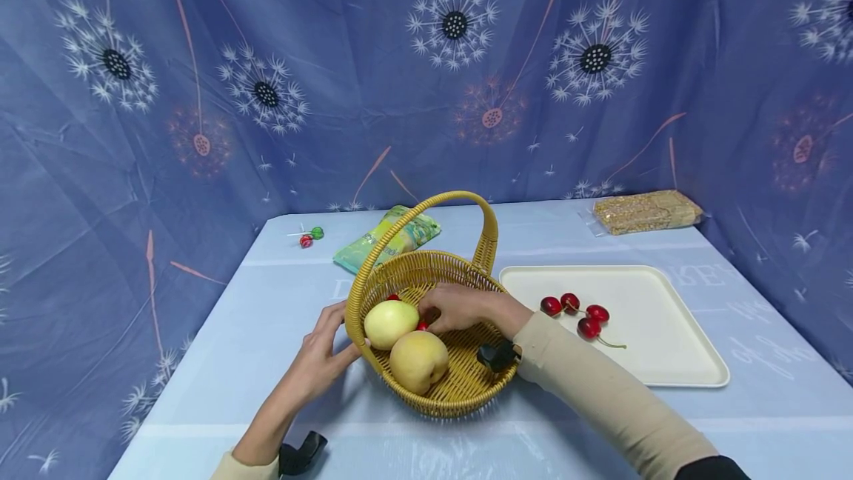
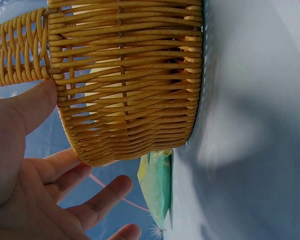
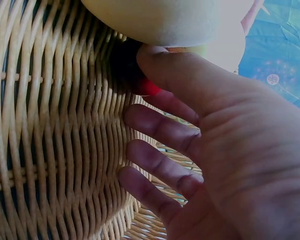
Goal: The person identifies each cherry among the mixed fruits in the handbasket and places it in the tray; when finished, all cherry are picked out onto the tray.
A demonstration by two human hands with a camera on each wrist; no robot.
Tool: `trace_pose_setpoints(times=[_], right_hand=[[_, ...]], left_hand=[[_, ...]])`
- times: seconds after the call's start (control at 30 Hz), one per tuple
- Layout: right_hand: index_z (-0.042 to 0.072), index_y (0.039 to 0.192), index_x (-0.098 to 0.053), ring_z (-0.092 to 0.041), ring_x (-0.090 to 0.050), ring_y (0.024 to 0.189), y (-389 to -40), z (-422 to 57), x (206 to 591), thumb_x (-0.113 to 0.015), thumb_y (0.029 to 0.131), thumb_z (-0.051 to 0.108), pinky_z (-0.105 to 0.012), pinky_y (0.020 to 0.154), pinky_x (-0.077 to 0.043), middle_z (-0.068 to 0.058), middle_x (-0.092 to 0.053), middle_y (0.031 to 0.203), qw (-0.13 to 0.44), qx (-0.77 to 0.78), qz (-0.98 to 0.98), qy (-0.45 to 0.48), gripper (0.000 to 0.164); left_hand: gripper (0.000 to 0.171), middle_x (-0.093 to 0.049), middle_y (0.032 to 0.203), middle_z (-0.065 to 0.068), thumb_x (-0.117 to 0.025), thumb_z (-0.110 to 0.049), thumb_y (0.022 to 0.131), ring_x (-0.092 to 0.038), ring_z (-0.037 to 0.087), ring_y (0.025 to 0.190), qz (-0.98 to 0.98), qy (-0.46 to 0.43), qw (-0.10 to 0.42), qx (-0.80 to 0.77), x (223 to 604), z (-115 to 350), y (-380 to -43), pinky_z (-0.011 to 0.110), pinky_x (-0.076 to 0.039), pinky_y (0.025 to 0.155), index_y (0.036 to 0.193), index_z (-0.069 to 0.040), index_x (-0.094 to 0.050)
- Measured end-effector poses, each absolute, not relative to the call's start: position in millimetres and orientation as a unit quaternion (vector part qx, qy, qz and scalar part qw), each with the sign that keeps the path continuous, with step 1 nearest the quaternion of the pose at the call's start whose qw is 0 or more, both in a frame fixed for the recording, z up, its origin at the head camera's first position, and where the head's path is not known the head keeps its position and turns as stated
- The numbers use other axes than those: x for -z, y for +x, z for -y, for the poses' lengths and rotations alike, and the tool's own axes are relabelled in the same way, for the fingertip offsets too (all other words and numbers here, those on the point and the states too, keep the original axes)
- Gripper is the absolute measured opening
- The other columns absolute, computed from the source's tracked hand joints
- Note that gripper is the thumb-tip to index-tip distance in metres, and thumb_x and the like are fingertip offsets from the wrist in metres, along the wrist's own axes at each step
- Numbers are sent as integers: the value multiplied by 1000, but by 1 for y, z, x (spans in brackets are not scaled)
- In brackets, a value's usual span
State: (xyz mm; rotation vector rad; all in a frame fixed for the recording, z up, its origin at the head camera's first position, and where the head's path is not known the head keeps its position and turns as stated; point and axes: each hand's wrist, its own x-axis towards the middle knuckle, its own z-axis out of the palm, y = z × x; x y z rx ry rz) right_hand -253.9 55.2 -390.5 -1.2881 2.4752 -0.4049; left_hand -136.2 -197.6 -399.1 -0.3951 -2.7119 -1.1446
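A yellow wicker basket (image 1: 460, 395) with a tall arched handle stands mid-table. My left hand (image 1: 320, 361) holds its left rim by the handle's base, thumb outside; other fingers spread loosely in the left wrist view. Inside the basket, my right hand (image 1: 460, 307) pinches a dark red cherry (image 3: 150, 88) between thumb and index finger, low against the woven floor. A pale yellow-green fruit (image 1: 389, 323) and a peach (image 1: 418, 363) lie left of that hand. Another bit of red shows behind the pale fruit, mostly hidden.
Right of the basket, a cream tray (image 1: 666, 347) bears several cherries (image 1: 589, 328). Behind the basket lies a green snack packet (image 1: 416, 230). Two lollipops (image 1: 306, 241) are at the back left, and a bag of grain-like food (image 1: 646, 212) at the back right.
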Motion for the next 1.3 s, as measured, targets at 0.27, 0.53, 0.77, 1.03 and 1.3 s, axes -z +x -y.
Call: trace_pose_setpoints(times=[0.27,0.53,0.77,1.03,1.3], right_hand=[[22,95,-69,-10,-52,99,-254,-55,394,-69,84,27,-30,91,-41,10,-65,100,149,133,-875,-441,12],[18,94,-67,-12,-55,92,-257,-59,386,-68,83,19,-31,87,-43,7,-64,93,123,175,-898,-386,11],[13,103,-68,-15,-60,100,-261,-61,383,-66,84,16,-33,91,-45,3,-68,98,113,198,-896,-381,19],[14,118,-64,-13,-58,98,-258,-68,377,-71,80,27,-31,88,-46,1,-65,106,176,122,-889,-404,41],[20,105,-67,-9,-60,90,-254,-74,362,-76,77,32,-29,81,-48,6,-66,95,249,82,-890,-374,31]], left_hand=[[56,-40,143,4,-69,-28,86,-43,34,131,910,-130,82,385,401,198,-136,63,-36,100,136,-24,-46],[54,-39,144,3,-68,-30,86,-42,31,132,916,-116,71,377,401,197,-136,65,-26,99,135,-24,-47],[53,-38,145,5,-68,-30,86,-38,31,134,916,-113,65,378,398,196,-136,63,-24,100,134,-17,-48],[53,-38,145,4,-68,-31,86,-39,31,134,918,-109,62,377,398,195,-137,63,-24,100,134,-18,-49],[55,-39,145,5,-68,-31,86,-39,31,133,918,-111,66,375,397,197,-138,62,-25,99,135,-17,-48]])
